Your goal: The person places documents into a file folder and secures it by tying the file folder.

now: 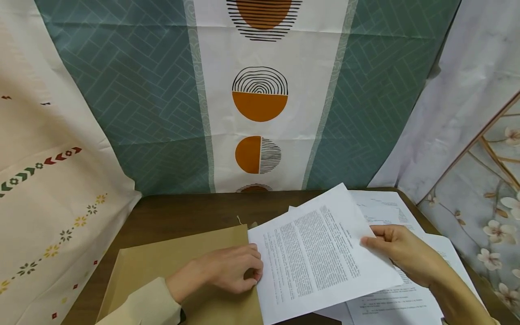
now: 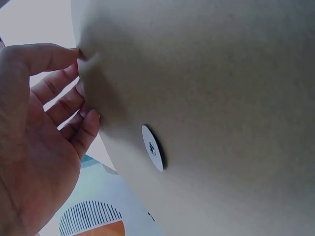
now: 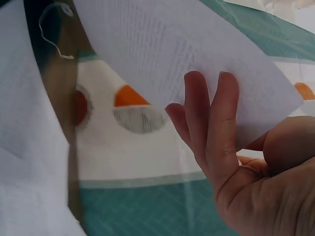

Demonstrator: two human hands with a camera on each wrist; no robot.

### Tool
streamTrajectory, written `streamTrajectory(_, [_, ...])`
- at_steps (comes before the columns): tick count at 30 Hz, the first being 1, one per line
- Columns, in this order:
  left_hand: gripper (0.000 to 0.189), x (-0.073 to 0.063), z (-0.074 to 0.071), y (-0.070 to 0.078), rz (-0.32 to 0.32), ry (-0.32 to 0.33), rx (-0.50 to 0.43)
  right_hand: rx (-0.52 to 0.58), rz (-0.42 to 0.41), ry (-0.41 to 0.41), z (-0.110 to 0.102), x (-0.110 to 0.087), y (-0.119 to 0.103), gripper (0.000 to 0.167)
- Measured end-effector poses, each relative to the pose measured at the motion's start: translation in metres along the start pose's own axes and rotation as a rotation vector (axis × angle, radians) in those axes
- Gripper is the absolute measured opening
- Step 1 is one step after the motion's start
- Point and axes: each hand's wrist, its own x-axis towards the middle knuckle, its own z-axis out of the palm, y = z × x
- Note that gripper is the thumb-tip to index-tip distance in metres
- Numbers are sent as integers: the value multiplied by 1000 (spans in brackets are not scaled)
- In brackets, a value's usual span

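Note:
A brown paper envelope (image 1: pixel 174 253) lies at the left of the table, and a white button disc (image 2: pixel 153 148) shows on it in the left wrist view. My left hand (image 1: pixel 231 268) pinches the envelope's right edge between thumb and fingers. A printed sheet of paper (image 1: pixel 308 253) slants up from that edge; whether its left side is inside the envelope I cannot tell. At the sheet's right side, my right hand (image 1: pixel 400 253) pinches it between thumb and fingers, holding it above other papers. In the right wrist view some fingers (image 3: pixel 224 118) extend behind the sheet.
More printed papers (image 1: pixel 406 298) lie spread on the brown table (image 1: pixel 195 212) at the right, partly under the raised sheet. A thin string (image 3: pixel 47 37) hangs near the envelope's edge. Patterned cloths (image 1: pixel 162 90) hang behind and at both sides.

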Motion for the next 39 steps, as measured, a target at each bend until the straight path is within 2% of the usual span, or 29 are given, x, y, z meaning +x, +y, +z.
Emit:
streamTrajectory(5, [20,4,0,1,18,0,9,-4,18,-29,11,10,18,40])
streamTrajectory(12, [19,11,3,2,66,-16,36,-37,98,-31,29,20,39,33])
streamTrajectory(22, [21,14,1,5,75,-17,48,-118,125,-92,52,33,45,32])
streamTrajectory(30, [21,18,-1,9,95,-25,56,-82,110,-137,64,47,50,31])
streamTrajectory(39, [20,18,0,10,81,-28,72,-85,108,-179,82,54,57,28])
